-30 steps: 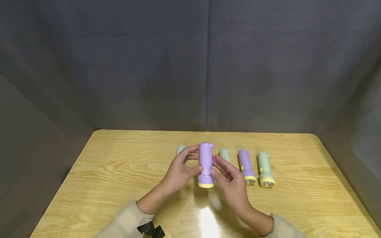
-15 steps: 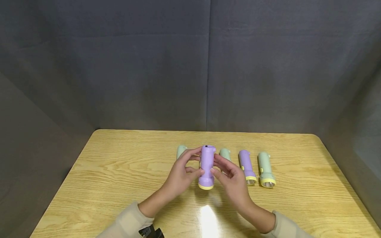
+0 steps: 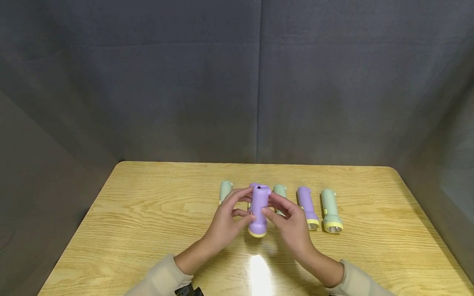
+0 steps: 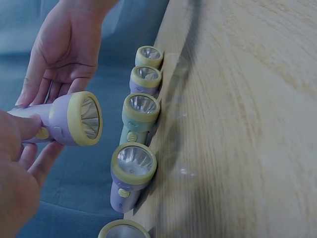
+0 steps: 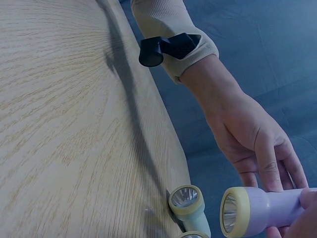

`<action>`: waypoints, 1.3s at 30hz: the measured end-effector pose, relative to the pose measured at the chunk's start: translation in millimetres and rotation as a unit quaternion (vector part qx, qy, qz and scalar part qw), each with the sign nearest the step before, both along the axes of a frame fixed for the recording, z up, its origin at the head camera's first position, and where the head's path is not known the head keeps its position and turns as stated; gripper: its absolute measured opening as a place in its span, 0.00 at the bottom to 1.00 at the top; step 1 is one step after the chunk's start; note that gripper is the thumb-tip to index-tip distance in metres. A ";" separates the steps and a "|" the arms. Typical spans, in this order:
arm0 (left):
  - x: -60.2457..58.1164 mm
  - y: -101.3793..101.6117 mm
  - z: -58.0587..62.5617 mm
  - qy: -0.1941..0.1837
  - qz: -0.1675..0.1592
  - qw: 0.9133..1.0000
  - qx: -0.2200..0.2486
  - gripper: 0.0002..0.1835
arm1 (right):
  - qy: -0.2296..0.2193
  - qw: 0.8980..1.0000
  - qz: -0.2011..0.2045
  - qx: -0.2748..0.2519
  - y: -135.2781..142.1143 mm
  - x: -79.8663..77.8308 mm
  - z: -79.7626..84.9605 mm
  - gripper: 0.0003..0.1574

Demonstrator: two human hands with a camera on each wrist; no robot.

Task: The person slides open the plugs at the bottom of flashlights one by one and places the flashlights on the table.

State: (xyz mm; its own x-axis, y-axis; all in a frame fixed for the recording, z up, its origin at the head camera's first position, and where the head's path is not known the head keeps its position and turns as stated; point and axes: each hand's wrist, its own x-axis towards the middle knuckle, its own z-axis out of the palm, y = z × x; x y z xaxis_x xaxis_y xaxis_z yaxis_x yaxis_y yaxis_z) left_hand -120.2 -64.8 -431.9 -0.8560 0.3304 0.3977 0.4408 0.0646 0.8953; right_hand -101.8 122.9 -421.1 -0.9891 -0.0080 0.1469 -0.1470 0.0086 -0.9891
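Over the table a purple flashlight with a yellow rim is held up between both hands, lens end down in the head view. My left hand grips it from the left, thumb on the near side of the body. From the right, my right hand pinches it with thumb and fingers. A black slot or mark shows on its tail end. In the left wrist view the flashlight shows its lens and a yellow switch. Part of the right hand is cut off in the right wrist view.
Several flashlights lie in a row behind the hands: a green one at left, a purple one mostly hidden by the held one, then a green one, a purple one and a green one. Dark cloth surrounds the wooden table.
The held flashlight has moved slightly down, and its tail end has tipped toward the head camera, so its end face shows. Both hands have kept their hold.
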 end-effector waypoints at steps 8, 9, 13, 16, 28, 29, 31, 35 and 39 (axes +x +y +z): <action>1.5 0.9 -8.1 0.029 0.006 1.000 0.001 0.38 | 0.001 1.000 -0.001 0.019 -0.1 -1.2 -3.2 0.23; 1.5 1.0 -8.5 0.030 0.006 1.000 0.000 0.38 | 0.001 1.000 0.002 0.020 -0.1 -1.6 -3.7 0.23; 1.8 1.4 -8.2 0.036 0.007 0.999 -0.001 0.37 | 0.003 1.000 0.013 0.018 -0.1 -2.5 -3.8 0.24; 2.0 1.8 -7.2 0.029 0.007 1.000 0.003 0.36 | 0.001 1.000 0.016 0.017 0.4 -3.2 -3.6 0.24; 0.2 2.7 -0.7 -0.005 0.016 0.999 0.027 0.24 | 0.025 0.999 0.034 0.007 4.3 -4.2 -8.4 0.23; -0.2 2.7 -0.5 -0.008 0.017 0.999 0.028 0.23 | 0.028 0.999 0.035 0.007 4.6 -4.1 -9.0 0.23; -0.8 2.6 -0.1 -0.016 0.017 0.999 0.033 0.23 | 0.034 0.999 0.037 0.005 5.1 -4.0 -10.0 0.23; -2.2 1.9 0.9 -0.032 0.016 0.999 0.036 0.21 | 0.048 0.998 0.040 0.002 5.8 -3.6 -11.6 0.23; -3.2 0.4 2.9 -0.051 0.007 0.998 0.037 0.19 | 0.061 0.997 0.046 -0.003 7.3 -3.3 -13.2 0.22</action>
State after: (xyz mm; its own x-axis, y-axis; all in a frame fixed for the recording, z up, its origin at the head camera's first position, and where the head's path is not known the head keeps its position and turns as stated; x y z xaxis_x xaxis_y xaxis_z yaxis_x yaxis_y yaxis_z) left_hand -123.4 -64.5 -429.0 -0.8978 0.2910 0.3304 0.3462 0.0030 0.9381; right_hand -105.1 130.2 -434.4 -0.9589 -0.0973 0.2664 -0.2661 -0.0162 -0.9638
